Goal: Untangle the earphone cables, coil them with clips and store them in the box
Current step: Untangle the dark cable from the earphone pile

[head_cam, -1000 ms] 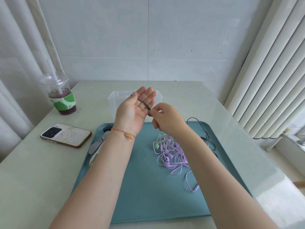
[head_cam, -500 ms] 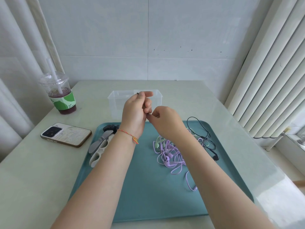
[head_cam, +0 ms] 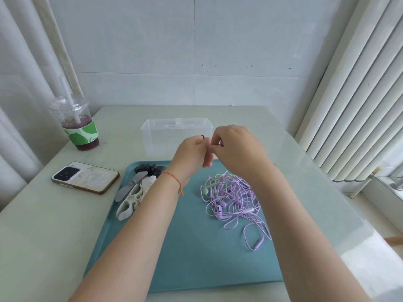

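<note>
My left hand (head_cam: 193, 154) is closed around a coil of black earphone cable (head_cam: 203, 137), of which only a small loop shows above the fist. My right hand (head_cam: 236, 149) pinches the same black cable right beside it, just in front of the clear plastic box (head_cam: 165, 136). A tangle of purple earphones (head_cam: 234, 198) with a green one (head_cam: 206, 188) mixed in lies on the teal tray (head_cam: 192, 258). White, grey and black cable clips (head_cam: 137, 190) sit piled at the tray's left edge.
A phone (head_cam: 85, 177) lies face down left of the tray. A plastic cup of dark drink with a straw (head_cam: 76, 125) stands at the far left. The wall is behind the table; vertical blinds (head_cam: 353, 105) hang on the right.
My left hand turned from palm-up and open to a closed fist around the black cable. The loose black cable that lay on the tray's right side is gone from there.
</note>
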Tool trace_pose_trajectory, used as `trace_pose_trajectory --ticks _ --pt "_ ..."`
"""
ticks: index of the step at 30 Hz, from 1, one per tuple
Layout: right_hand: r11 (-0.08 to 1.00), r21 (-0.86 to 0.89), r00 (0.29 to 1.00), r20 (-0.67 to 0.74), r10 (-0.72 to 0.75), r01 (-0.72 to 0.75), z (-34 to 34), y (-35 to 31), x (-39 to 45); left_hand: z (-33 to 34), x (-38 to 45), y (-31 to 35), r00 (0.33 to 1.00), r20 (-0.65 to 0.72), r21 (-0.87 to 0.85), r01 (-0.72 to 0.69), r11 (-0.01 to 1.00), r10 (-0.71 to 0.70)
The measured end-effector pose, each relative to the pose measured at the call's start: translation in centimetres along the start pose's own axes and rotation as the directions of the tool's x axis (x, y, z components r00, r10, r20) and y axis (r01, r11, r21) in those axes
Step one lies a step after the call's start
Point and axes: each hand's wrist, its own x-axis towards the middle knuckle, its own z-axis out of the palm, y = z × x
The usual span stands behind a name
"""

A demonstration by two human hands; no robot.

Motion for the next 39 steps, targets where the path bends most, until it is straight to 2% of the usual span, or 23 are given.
trace_pose_trajectory --ticks 3,5,8,12,14,16,18,21,22,24,27,29,32,35,37,39 --pt "0.994 0.106 1.000 -0.004 -0.002 0.003 -0.6 0.9 0.3 -0.5 -0.4 0.5 0.990 0.137 -0.113 0.047 0.992 -0.032" --pt "0.983 0.177 0.999 -0.019 -0.042 0.045 -0.7 1.4 0.4 -0.9 -0.4 0.7 0.966 0.248 -0.226 0.134 0.965 -0.076" --pt "0.969 0.225 0.994 -0.074 -0.085 0.100 -0.2 1.8 0.8 -1.4 -0.5 1.0 0.884 0.448 -0.352 0.308 0.884 -0.130" --pt "0.929 0.365 0.996 -0.081 -0.041 0.068 0.2 2.1 1.1 -1.8 -0.7 1.3 0.822 0.568 -0.526 0.407 0.746 -0.048" --pt "0.892 0.451 0.998 -0.055 -0.010 0.034 0.5 1.9 1.1 -2.0 -0.6 1.4 0.809 0.587 -0.637 0.441 0.633 0.026" --pt "0.876 0.482 0.999 0.043 -0.007 -0.015 0.9 1.5 0.8 -2.4 -0.4 1.7 0.817 0.567 -0.735 0.444 0.512 0.106" --pt "0.878 0.472 0.981 0.192 -0.021 -0.073 1.3 0.7 0.4 -2.7 -0.3 2.0 0.859 0.491 -0.824 0.404 0.398 0.145" --pt "0.878 0.464 0.945 0.324 -0.050 -0.113 1.8 -0.3 0.0 -2.9 0.0 2.1 0.940 0.334 -0.907 0.298 0.298 0.075" --pt "0.880 0.461 0.937 0.344 -0.055 -0.117 1.8 -0.5 -0.1 -2.9 0.2 2.0 0.962 0.270 -0.920 0.244 0.306 0.046" --pt "0.888 0.445 0.929 0.365 -0.062 -0.115 1.7 -0.8 -0.2 -2.8 0.4 1.6 0.992 0.125 -0.909 0.112 0.402 0.006" --pt "0.924 0.374 0.946 0.321 -0.055 -0.073 1.1 -0.8 -0.2 -2.7 0.5 0.9 0.999 -0.037 -0.761 -0.054 0.647 0.039" --pt "0.937 0.346 0.962 0.267 -0.054 -0.043 0.6 -0.9 -0.3 -2.5 0.3 0.6 0.994 -0.064 -0.563 -0.106 0.820 0.085" --pt "0.929 0.367 0.985 0.172 -0.026 -0.039 0.1 -0.7 -0.2 -1.9 -0.2 0.6 0.996 -0.020 -0.278 -0.092 0.956 0.090" --pt "0.934 0.354 0.997 0.074 0.008 -0.034 -0.2 0.1 0.0 -1.3 -0.5 0.6 0.994 0.097 -0.097 -0.039 0.995 0.049" --pt "0.930 0.367 0.999 0.040 0.005 -0.020 -0.5 0.7 0.2 -1.2 -0.5 0.6 0.989 0.147 -0.126 0.001 0.992 0.018" --pt "0.917 0.399 1.000 0.007 -0.007 0.003 -0.6 1.2 0.4 -1.4 -0.5 1.0 0.969 0.243 -0.259 0.114 0.959 -0.049"
